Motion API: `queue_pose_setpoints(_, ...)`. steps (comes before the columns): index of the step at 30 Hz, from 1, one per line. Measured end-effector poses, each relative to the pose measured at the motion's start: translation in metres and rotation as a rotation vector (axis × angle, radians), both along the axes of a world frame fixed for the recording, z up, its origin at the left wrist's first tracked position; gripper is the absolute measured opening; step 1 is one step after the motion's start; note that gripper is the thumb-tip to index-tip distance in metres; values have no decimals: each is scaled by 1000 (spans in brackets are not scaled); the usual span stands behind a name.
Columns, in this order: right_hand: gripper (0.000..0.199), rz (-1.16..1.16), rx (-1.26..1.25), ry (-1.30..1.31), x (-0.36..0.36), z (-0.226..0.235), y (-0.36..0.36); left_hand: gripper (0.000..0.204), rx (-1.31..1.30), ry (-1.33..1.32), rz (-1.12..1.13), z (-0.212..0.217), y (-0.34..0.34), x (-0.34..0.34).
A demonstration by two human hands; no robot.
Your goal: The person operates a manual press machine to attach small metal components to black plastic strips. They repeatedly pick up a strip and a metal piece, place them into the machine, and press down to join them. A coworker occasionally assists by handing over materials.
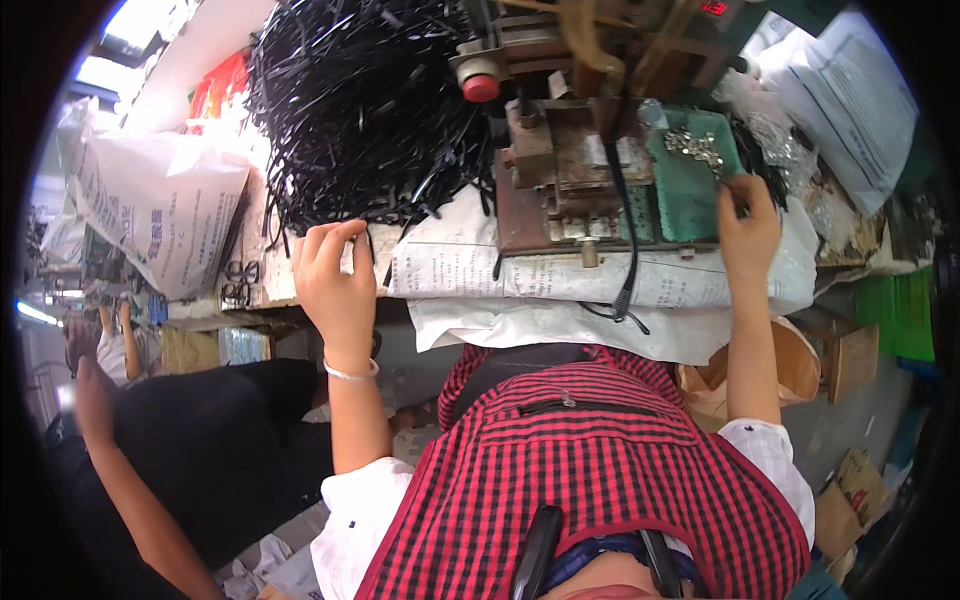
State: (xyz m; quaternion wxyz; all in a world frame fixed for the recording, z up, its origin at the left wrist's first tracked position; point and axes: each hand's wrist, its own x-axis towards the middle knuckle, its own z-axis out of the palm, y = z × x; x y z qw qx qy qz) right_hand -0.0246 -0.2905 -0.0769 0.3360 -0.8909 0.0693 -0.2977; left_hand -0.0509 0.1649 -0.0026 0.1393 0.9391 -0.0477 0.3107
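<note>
machine (pixel 600 60) top cut off, right hand (pixel 748 225) fingertips hidden

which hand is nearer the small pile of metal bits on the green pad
Right. The right hand sits just below the metal bits on the green pad; the left hand is far off, by the black strips.

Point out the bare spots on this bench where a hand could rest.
Free: the white paper-covered bench edge between the left hand and the right hand, below the rusty metal press. Crowded: the heap of black plastic strips and the green pad with small silver metal parts.
</note>
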Motion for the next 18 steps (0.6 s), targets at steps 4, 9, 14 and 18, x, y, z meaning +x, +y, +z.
queue_pose_setpoints(4,14,151,59,-85,29,12,35,9,224,240,66,-86,36,28)
queue_pose_setpoints(9,13,108,93,-36,29,0,37,9,430,372,45,-74,40,53)
queue_pose_setpoints(14,13,42,-135,-137,-2,-10,8,9,709,393,-46,-5,27,70)
queue_pose_setpoints(18,13,-62,-83,-128,-30,-9,8,10,558,623,-44,-15,37,72)
